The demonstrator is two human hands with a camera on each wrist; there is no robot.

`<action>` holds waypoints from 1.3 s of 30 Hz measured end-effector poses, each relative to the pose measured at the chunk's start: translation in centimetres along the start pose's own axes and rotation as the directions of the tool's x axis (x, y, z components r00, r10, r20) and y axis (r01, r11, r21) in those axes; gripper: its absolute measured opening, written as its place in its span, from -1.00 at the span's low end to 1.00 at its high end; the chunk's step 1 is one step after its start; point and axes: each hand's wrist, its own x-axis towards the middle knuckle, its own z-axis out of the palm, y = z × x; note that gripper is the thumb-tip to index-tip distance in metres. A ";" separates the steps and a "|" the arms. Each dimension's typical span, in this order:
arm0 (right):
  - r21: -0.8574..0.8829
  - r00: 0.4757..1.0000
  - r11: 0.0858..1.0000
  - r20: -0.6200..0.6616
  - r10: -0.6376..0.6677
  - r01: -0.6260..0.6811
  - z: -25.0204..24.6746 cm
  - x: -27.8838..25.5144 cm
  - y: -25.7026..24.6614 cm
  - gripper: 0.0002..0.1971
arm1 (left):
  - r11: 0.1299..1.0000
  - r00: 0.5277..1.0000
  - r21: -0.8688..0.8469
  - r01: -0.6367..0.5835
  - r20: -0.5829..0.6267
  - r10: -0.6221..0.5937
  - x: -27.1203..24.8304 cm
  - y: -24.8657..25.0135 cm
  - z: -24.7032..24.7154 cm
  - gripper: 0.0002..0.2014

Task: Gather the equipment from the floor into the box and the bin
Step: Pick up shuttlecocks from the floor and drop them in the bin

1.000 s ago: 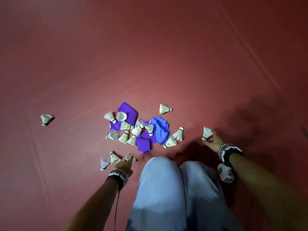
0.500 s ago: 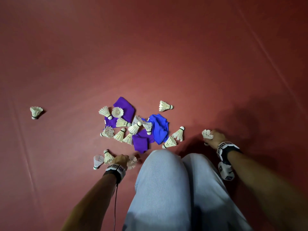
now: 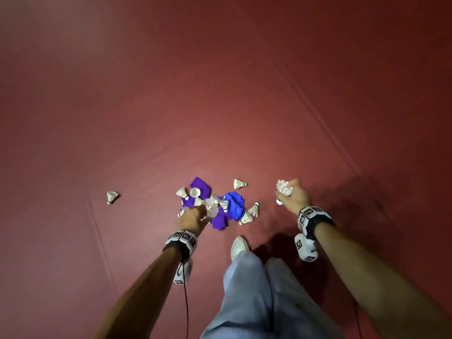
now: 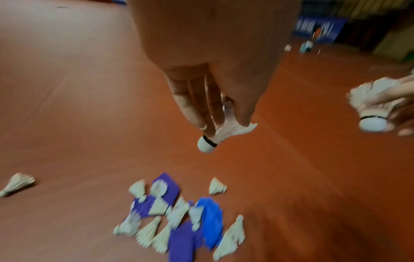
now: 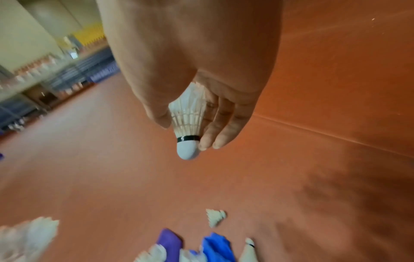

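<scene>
Several white feather shuttlecocks [image 3: 253, 209] lie on the red floor among purple cloths [image 3: 200, 186] and a blue cloth [image 3: 235, 207]. My left hand [image 3: 195, 214] is raised above the pile's near left side. It grips a shuttlecock [image 4: 208, 141] by its feathers, cork pointing down. My right hand [image 3: 289, 195], off to the right of the pile, holds another shuttlecock [image 5: 188, 127] between thumb and fingers, also cork down. One shuttlecock [image 3: 112, 197] lies alone far to the left. No box or bin is in view.
My white shoe [image 3: 239, 245] and pale trouser legs [image 3: 256, 297] stand just behind the pile. Floor mat seams [image 3: 318, 113] run diagonally to the right. Blue boards [image 4: 318, 26] and stacked items [image 5: 33, 70] line the distant hall wall.
Both hands have lifted off the floor with shuttlecocks in them. My left hand closed on the shuttlecock it was reaching for. My view has risen higher above the pile.
</scene>
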 end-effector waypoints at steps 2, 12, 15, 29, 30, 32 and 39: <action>0.086 0.999 0.995 -0.018 -0.047 0.048 -3.8 -3.9 -4.9 -0.56 | 0.993 0.994 -0.101 -0.065 -0.098 0.055 -2.4 4.0 -5.4 -0.81; 0.372 0.962 0.887 -0.143 -0.235 0.272 -18.4 -21.2 -21.4 -0.44 | 0.811 0.852 -0.357 -0.464 -0.429 0.299 -14.9 19.9 -26.5 -0.79; 0.431 0.937 0.833 -0.197 -0.288 0.347 -20.9 -24.4 -23.7 -0.46 | 0.758 0.797 -0.350 -0.550 -0.493 0.351 -17.2 21.9 -30.3 -0.72; 0.561 0.813 0.612 -0.217 -0.541 0.557 -25.0 -31.1 -31.4 -0.64 | 0.540 0.705 -0.489 -0.685 -0.633 0.321 -23.5 26.2 -37.8 -0.82; 0.561 0.800 0.603 -0.200 -0.566 0.567 -25.2 -31.2 -31.8 -0.64 | 0.532 0.711 -0.509 -0.677 -0.638 0.296 -23.7 26.2 -38.0 -0.77; 0.555 0.771 0.592 -0.153 -0.619 0.585 -25.6 -31.2 -32.5 -0.64 | 0.540 0.733 -0.537 -0.648 -0.633 0.249 -24.2 26.2 -38.4 -0.68; 0.371 0.648 0.606 0.017 -0.762 0.703 -26.1 -29.9 -35.0 -0.55 | 0.580 0.692 -0.608 -0.542 -0.715 -0.103 -27.5 24.5 -38.8 -0.50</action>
